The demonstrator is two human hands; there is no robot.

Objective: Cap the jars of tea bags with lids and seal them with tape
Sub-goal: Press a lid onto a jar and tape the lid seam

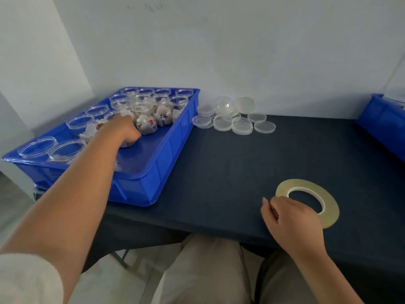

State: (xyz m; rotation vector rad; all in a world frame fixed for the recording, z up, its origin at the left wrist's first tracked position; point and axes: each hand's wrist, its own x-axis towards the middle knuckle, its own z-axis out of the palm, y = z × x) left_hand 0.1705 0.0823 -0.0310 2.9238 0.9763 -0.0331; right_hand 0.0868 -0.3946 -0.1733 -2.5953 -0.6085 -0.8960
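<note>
A blue tray [166,150] at the left holds several clear open jars [143,116] filled with tea bags. My left hand [121,130] reaches into the tray and its fingers curl round a jar that the hand mostly hides. Several clear lids [232,119] lie in a loose heap on the dark table behind the tray's right side. A flat roll of pale tape [328,205] lies on the table near the front right. My right hand [289,216] rests on the roll's near left edge with its fingers loosely curled.
The dark blue table [230,172] stands against a white wall. A second blue tray [385,126] sits at the far right edge. My knees in beige trousers [203,270] show under the table's front edge.
</note>
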